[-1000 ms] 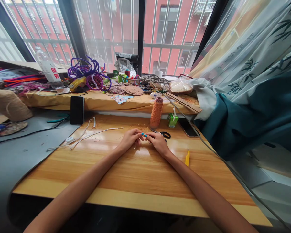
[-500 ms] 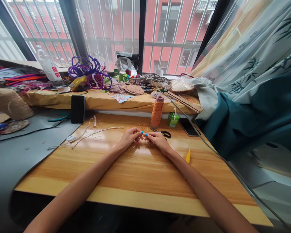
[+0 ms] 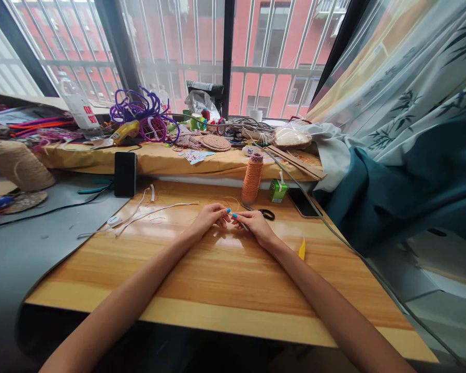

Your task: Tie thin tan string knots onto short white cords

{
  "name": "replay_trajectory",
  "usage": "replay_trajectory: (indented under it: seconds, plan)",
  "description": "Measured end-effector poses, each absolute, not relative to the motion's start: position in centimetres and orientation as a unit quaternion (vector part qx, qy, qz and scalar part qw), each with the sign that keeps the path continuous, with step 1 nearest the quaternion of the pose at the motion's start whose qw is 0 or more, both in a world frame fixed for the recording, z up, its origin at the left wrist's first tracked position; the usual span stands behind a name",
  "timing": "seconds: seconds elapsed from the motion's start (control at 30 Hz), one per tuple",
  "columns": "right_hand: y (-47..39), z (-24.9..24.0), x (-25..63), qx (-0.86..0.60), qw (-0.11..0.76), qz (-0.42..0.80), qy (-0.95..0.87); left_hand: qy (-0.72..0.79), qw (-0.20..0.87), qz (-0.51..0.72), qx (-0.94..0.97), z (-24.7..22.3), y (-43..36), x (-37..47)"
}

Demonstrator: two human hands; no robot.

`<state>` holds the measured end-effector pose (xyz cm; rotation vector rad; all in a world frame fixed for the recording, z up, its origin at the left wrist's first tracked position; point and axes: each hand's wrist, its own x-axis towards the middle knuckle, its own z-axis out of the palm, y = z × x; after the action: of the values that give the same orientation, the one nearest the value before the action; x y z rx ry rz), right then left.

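Over the middle of the wooden table (image 3: 186,290), my left hand (image 3: 210,219) and my right hand (image 3: 257,226) meet fingertip to fingertip. Both are closed in a pinch on a short, thin white cord (image 3: 245,226), mostly hidden by the fingers. A fine orange thread (image 3: 233,198) curls up just behind the fingertips. Black-handled scissors (image 3: 267,214) lie close to my right hand, their blades partly hidden. Behind them stands a cone of orange thread (image 3: 252,178). Loose white cords (image 3: 159,210) lie left of my left hand.
A green drink carton (image 3: 278,190) and a phone (image 3: 305,202) are at the back right. Near my right forearm lies a yellow tool (image 3: 302,249). Another phone (image 3: 125,174) stands upright at the back left. A grey cable (image 3: 334,230) crosses the right side. Craft materials crowd the window ledge (image 3: 159,159).
The fingers have shifted very slightly, and a bit of the white cord now shows below my right fingers. Other things lie as before.
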<state>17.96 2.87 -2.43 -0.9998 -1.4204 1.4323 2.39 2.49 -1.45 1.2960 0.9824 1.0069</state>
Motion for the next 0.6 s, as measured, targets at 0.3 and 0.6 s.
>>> replay_trajectory:
  seconds: [0.3,0.6]
  plan:
    - [3.0,-2.7,17.7,-0.411,0.481,0.572,-0.521,0.495,0.535,0.417,0.543,-1.2,3.1,1.4]
    - [3.0,-2.8,17.7,-0.417,0.482,0.569,-0.519,0.608,0.230,0.411,0.639,-0.7,4.2,-1.2]
